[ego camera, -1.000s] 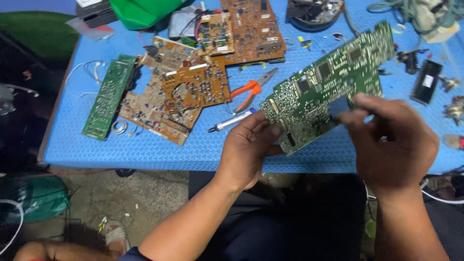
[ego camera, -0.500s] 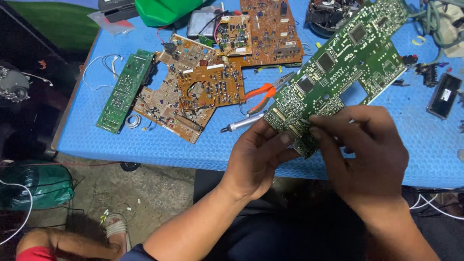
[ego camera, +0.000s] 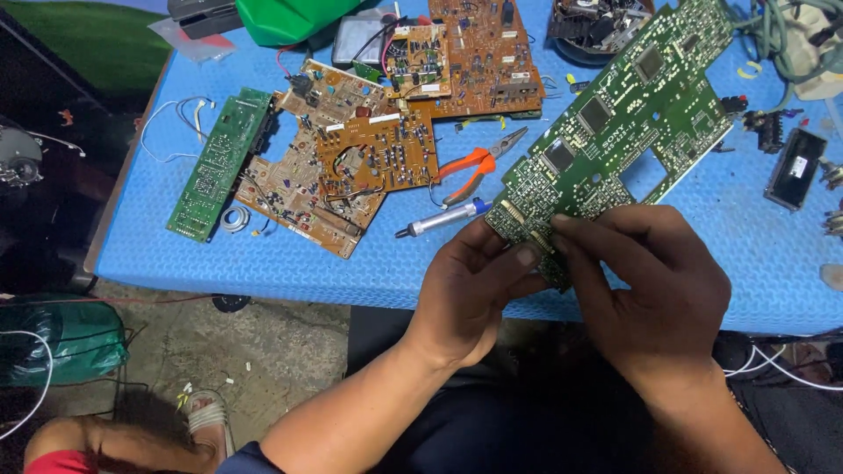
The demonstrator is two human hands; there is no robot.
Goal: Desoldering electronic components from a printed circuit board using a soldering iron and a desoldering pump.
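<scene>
Both my hands hold a large green circuit board by its near corner, above the front edge of the blue table. My left hand grips the corner from the left with the thumb on top. My right hand pinches the same corner from the right, fingers over the board's face. The board slants up and away to the right, showing several black chips and a rectangular cut-out.
Brown circuit boards lie stacked at the table's middle, with a narrow green board to their left. Orange-handled pliers and a pen-like silver tool lie beside my left hand. A green container, cables and small black parts line the far and right sides.
The green board has been turned and now slants further away from me. Both hands have shifted together onto its near corner, and the view has moved closer to the table.
</scene>
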